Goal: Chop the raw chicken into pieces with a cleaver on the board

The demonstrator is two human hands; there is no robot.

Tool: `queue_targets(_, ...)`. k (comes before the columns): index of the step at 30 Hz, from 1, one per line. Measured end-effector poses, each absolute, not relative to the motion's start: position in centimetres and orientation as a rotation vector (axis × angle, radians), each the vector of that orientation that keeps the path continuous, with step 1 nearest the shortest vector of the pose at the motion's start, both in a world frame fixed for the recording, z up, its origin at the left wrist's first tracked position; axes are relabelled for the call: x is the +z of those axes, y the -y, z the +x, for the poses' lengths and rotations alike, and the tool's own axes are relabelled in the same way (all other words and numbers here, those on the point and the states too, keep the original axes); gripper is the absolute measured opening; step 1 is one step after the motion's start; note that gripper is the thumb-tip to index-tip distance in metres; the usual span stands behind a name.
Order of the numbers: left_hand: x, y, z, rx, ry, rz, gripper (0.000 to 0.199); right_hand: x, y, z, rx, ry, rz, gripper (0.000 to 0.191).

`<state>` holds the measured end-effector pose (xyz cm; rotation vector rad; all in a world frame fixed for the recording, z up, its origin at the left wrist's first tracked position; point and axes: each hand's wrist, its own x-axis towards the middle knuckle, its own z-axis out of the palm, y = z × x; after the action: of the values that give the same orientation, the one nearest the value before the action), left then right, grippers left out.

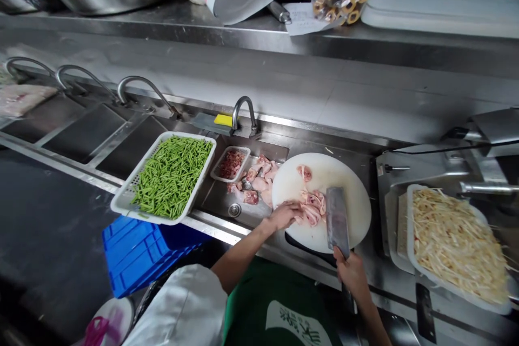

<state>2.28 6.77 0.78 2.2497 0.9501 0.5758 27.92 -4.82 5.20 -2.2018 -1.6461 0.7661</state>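
Note:
A round white cutting board (pixel 357 194) bears cut pieces of raw chicken (pixel 311 215), with one small piece lying apart near its far side. My left hand (pixel 287 215) is closed on the near left end of the chicken, fingertips curled and partly hidden. In my right hand (pixel 352 270) is the handle of a cleaver (pixel 338 216). Its broad blade lies over the board, just right of the meat. Left of the board, more raw chicken (pixel 263 175) rests in the sink (pixel 211 197), beside a small white basket (pixel 219 175) of chopped meat.
A large white basket (pixel 121 200) of cut green beans (pixel 172 175) sits across the sink edge. To the right stands a tub of bean sprouts (pixel 458 246). A faucet (pixel 244 105) rises behind the sink. Below are blue crates (pixel 133 251); overhead runs a steel shelf (pixel 243 38).

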Motion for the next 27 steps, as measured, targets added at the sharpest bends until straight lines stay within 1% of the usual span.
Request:
queue_targets(3, 0.5, -6.0, 4.3, 0.607, -1.271, 2.176, 0.019, 5.3, 5.4, 27.0, 0.717, 1.687, -2.264, 0.039)
queue_targets(6, 0.9, -4.0, 5.0, 0.723, -1.565, 2.068, 0.022, 6.6, 5.2, 25.1, 0.646, 1.761, -2.278, 0.04)
queue_targets(10, 1.9, -2.6, 1.5, 1.075, -1.785, 1.835, 0.014, 9.9, 3.7, 22.2, 0.496, 1.784, -2.151, 0.046)
queue_targets(13, 1.9, -2.6, -2.1, 1.317, -1.927, 1.612, 0.016, 11.1, 2.1, 20.0, 0.393, 1.75, -2.024, 0.049)
queue_targets(14, 1.7, -2.7, -2.9, 1.34, -1.923, 1.572, 0.016, 10.9, 1.5, 19.3, 0.432, 1.755, -2.026, 0.047)
queue_targets(16, 1.2, -2.8, -3.3, 1.285, -1.803, 1.569, 0.018, 9.6, 0.4, 18.1, 0.642, 1.801, -2.113, 0.04)
queue_targets(19, 0.5, -3.1, -2.3, 1.064, -1.502, 1.669, 0.024, 7.0, -1.1, 17.2, 1.024, 1.851, -2.307, 0.033)
queue_targets(22, 0.3, -3.6, -1.4, 0.862, -1.388, 1.735, 0.018, 5.3, -2.0, 17.8, 1.17, 1.801, -2.317, 0.037)
queue_targets(25, 0.4, -3.7, -1.5, 0.786, -1.375, 1.683, 0.014, 5.1, -2.1, 19.6, 1.285, 1.671, -2.156, 0.051)
queue_targets(26, 0.4, -3.6, -1.7, 0.781, -1.369, 1.652, 0.014, 5.2, -1.9, 20.4, 1.346, 1.619, -2.128, 0.052)
queue_targets(27, 0.4, -3.5, -1.7, 0.785, -1.372, 1.619, 0.014, 5.4, -1.7, 21.1, 1.411, 1.573, -2.131, 0.048)
